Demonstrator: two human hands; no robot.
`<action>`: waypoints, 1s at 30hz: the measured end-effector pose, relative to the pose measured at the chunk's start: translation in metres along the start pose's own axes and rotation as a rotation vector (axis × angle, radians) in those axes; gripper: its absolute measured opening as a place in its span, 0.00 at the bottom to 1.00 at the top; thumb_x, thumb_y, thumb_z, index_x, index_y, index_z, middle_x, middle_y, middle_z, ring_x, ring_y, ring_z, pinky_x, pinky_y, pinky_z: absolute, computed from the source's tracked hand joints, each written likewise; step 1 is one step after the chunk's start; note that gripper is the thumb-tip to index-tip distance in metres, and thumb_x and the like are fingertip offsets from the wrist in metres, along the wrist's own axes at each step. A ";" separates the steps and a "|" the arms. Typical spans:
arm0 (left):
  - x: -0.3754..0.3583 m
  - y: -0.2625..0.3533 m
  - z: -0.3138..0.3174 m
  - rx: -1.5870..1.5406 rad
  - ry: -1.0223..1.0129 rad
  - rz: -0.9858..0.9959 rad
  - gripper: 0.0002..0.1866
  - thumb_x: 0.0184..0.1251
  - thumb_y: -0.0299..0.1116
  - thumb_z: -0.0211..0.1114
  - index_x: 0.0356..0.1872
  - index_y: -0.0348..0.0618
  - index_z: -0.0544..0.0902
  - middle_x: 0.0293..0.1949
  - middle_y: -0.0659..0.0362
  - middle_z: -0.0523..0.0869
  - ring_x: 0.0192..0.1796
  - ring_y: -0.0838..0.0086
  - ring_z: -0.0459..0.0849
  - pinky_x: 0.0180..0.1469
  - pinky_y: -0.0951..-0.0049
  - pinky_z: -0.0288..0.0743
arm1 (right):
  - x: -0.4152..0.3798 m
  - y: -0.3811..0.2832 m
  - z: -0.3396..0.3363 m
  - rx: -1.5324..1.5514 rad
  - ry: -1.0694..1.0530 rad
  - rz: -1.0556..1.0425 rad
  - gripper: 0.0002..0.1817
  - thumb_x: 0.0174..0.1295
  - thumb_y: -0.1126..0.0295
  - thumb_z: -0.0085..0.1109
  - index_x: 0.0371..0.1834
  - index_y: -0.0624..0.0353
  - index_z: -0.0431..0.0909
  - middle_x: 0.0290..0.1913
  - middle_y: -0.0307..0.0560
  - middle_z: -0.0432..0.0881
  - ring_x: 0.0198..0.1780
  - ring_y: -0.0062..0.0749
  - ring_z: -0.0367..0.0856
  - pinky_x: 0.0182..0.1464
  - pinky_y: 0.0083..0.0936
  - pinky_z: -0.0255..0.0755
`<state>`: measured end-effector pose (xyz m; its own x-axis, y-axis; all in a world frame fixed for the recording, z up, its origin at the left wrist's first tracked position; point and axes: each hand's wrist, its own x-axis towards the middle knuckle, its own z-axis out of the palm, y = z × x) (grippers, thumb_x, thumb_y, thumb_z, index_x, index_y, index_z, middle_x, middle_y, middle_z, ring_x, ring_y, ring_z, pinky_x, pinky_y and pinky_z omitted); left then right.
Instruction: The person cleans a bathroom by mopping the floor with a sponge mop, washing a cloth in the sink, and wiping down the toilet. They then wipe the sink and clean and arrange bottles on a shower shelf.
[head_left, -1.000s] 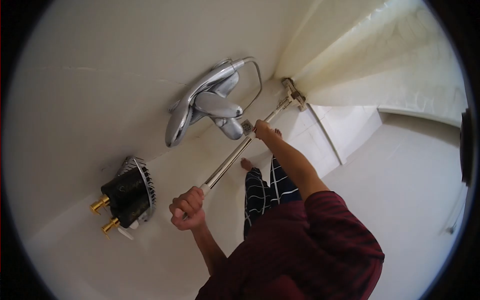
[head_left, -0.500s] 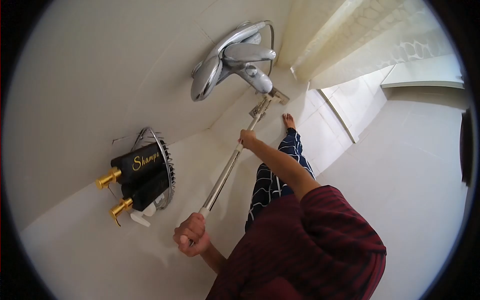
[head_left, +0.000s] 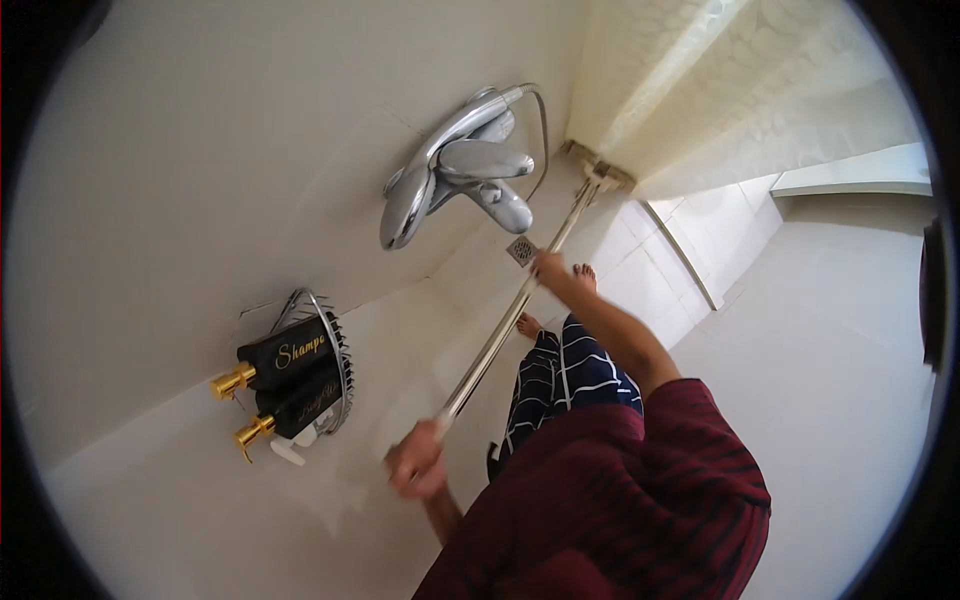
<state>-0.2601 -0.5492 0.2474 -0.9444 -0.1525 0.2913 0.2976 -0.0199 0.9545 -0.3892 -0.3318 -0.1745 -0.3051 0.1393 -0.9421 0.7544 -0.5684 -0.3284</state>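
Note:
My right hand [head_left: 548,268] is closed around the middle of a long metal pole, the handle of a mop [head_left: 492,343]. Near the pole's top end, my left hand [head_left: 416,461] grips it in a fist, slightly smeared by motion. The mop's wide beige head [head_left: 600,173] rests on the tiled floor at the far end, right at the bottom of the shower curtain [head_left: 690,110]. A square metal floor drain [head_left: 521,250] lies just left of the pole, close to my right hand.
On the left wall, a chrome mixer tap [head_left: 465,175] with a hand shower sticks out. A wire rack [head_left: 345,375] below it holds black bottles with gold pumps, one a shampoo bottle [head_left: 290,352]. My bare feet [head_left: 585,274] stand near the pole. A raised strip [head_left: 685,255] crosses the floor.
The mop head has moved away from me and to the right, off the drain and up to the curtain. Both hands have moved right with the pole, and a second foot now shows.

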 end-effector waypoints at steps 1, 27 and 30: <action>0.013 -0.017 0.027 -0.149 -0.064 -0.045 0.19 0.58 0.37 0.42 0.07 0.47 0.56 0.07 0.62 0.57 0.14 0.75 0.54 0.28 0.67 0.62 | 0.039 -0.027 -0.005 0.034 -0.008 0.060 0.13 0.59 0.64 0.46 0.23 0.62 0.70 0.16 0.48 0.74 0.14 0.32 0.72 0.12 0.32 0.62; 0.012 0.071 -0.025 0.102 -0.110 -0.067 0.20 0.50 0.40 0.43 0.02 0.47 0.59 0.04 0.62 0.64 0.09 0.77 0.63 0.21 0.72 0.68 | -0.123 0.051 0.024 0.164 -0.104 -0.116 0.11 0.55 0.65 0.51 0.21 0.60 0.71 0.16 0.46 0.71 0.15 0.33 0.70 0.14 0.30 0.62; -0.006 -0.008 0.002 0.141 -0.141 -0.146 0.19 0.53 0.38 0.41 0.05 0.45 0.59 0.07 0.60 0.65 0.11 0.73 0.61 0.30 0.63 0.69 | -0.013 0.020 -0.025 -0.445 -0.090 -0.419 0.06 0.52 0.68 0.55 0.27 0.58 0.73 0.19 0.45 0.76 0.19 0.32 0.76 0.18 0.28 0.67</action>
<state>-0.2569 -0.5460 0.2379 -0.9890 -0.0182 0.1466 0.1438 0.1082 0.9837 -0.3558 -0.3240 -0.1708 -0.6610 0.1974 -0.7239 0.7242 -0.0846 -0.6844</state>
